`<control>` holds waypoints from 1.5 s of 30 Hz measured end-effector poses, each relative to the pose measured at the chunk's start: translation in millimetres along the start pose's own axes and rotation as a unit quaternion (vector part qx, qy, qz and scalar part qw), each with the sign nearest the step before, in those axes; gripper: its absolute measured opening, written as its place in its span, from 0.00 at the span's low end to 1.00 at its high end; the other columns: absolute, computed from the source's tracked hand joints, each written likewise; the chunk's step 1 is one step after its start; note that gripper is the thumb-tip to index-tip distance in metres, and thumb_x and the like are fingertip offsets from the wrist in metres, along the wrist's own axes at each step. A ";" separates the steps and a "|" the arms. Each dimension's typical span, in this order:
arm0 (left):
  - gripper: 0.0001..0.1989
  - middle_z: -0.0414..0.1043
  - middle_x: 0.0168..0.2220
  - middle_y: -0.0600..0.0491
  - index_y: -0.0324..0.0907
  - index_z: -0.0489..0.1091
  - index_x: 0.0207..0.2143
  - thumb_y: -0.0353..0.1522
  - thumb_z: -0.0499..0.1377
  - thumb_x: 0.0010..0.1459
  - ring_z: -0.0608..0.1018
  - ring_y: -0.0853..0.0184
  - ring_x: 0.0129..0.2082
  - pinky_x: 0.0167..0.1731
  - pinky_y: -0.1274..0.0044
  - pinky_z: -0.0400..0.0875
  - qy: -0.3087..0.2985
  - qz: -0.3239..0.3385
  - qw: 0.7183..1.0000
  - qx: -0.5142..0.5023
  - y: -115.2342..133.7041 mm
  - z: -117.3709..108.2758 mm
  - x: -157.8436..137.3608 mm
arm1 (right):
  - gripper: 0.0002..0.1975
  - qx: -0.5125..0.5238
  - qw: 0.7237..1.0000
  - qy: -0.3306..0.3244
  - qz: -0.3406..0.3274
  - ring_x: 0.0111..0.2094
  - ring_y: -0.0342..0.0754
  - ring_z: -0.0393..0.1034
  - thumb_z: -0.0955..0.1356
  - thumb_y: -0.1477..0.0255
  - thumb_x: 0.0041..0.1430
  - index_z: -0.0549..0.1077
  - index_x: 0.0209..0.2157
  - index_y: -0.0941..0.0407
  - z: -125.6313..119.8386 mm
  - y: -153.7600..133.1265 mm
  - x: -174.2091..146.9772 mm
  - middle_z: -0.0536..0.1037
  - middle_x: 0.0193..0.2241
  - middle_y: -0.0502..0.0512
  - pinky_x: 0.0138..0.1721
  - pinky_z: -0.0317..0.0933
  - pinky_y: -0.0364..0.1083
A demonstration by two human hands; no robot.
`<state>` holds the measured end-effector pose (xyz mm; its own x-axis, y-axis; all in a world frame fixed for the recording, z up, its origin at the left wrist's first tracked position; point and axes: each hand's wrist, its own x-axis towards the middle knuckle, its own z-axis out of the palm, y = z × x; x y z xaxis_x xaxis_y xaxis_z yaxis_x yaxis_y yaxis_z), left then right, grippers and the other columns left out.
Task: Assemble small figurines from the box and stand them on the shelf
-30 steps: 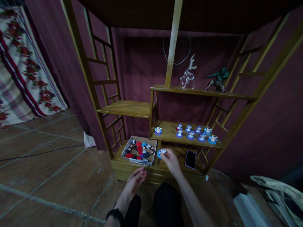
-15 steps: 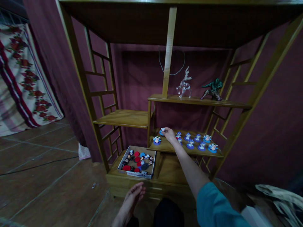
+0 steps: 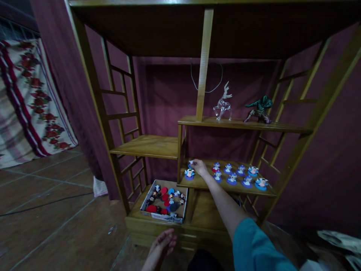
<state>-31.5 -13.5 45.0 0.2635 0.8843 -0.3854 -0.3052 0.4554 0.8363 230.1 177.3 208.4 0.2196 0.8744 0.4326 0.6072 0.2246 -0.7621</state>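
Note:
My right hand reaches onto the lower right shelf, its fingers closed on a small white figurine with a blue base at the shelf's left back corner. Just in front of it stands another white and blue figurine on a purple base. To the right of my hand, several figurines stand upright in two rows, on purple, blue and red bases. My left hand hangs in front of the cabinet, below the box, with its fingers loosely curled and apart, holding nothing.
A shallow cardboard box of mixed figurines and red, blue and black discs sits on the bottom left level. On the shelf above the figurines stand a clear deer and a green-cloaked figure. An upright post divides the cabinet.
My right hand and the figurine in it have shifted slightly left toward the shelf's side panel. The whole view has tilted a little; my left hand stays low in front.

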 end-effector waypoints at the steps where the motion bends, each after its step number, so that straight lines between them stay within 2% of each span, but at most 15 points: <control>1: 0.24 0.76 0.34 0.48 0.42 0.72 0.38 0.41 0.67 0.37 0.77 0.66 0.31 0.33 0.77 0.67 0.004 0.002 1.000 0.000 1.0 1.8 -1.5 | 0.06 0.004 1.000 -0.001 -0.003 0.29 0.46 0.70 0.68 0.72 0.44 0.76 0.28 0.53 0.8 0.6 -0.4 0.77 0.24 0.48 0.30 0.59 0.41; 8: 0.25 0.75 0.35 0.46 0.41 0.72 0.37 0.41 0.68 0.34 0.76 0.65 0.31 0.32 0.77 0.66 0.004 -0.002 1.000 0.007 4.1 4.9 -3.8 | 0.05 0.026 0.999 -0.015 -0.014 0.31 0.48 0.71 0.70 0.70 0.44 0.76 0.28 0.51 -0.5 0.5 -3.0 0.79 0.27 0.48 0.33 0.62 0.43; 16: 0.24 0.75 0.34 0.48 0.41 0.71 0.39 0.40 0.67 0.38 0.76 0.68 0.30 0.30 0.79 0.65 -0.004 -0.005 1.000 0.013 0.1 2.0 0.4 | 0.05 0.002 1.000 -0.004 -0.015 0.31 0.48 0.71 0.70 0.69 0.45 0.77 0.28 0.51 -1.6 -2.0 -4.6 0.79 0.26 0.49 0.33 0.62 0.43; 33: 0.22 0.75 0.32 0.48 0.40 0.70 0.38 0.39 0.66 0.39 0.76 0.68 0.28 0.29 0.79 0.65 0.009 0.009 1.000 0.017 -1.5 8.2 -1.9 | 0.05 -0.016 0.999 -0.013 -0.024 0.32 0.49 0.71 0.70 0.70 0.46 0.77 0.29 0.51 3.8 -4.2 -2.9 0.78 0.28 0.51 0.33 0.60 0.43; 40: 0.21 0.75 0.31 0.49 0.41 0.70 0.39 0.39 0.66 0.41 0.75 0.70 0.27 0.28 0.80 0.65 0.011 0.013 1.000 0.015 1.8 12.2 -6.9 | 0.05 -0.048 0.998 -0.010 -0.032 0.31 0.47 0.70 0.69 0.71 0.47 0.76 0.29 0.52 5.6 -1.0 -1.4 0.78 0.30 0.51 0.32 0.58 0.42; 45: 0.23 0.75 0.31 0.49 0.40 0.70 0.38 0.40 0.66 0.38 0.75 0.69 0.27 0.27 0.80 0.64 0.014 0.013 1.000 0.022 -0.3 9.9 -3.6 | 0.06 -0.093 0.995 -0.018 -0.042 0.33 0.47 0.70 0.68 0.71 0.49 0.76 0.31 0.54 6.8 0.3 -0.2 0.77 0.32 0.54 0.34 0.58 0.42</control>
<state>-23.3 -17.8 49.9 0.2309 0.8985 -0.3733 -0.2703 0.4278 0.8625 225.0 180.1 204.7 0.1364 0.8712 0.4716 0.7540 0.2175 -0.6199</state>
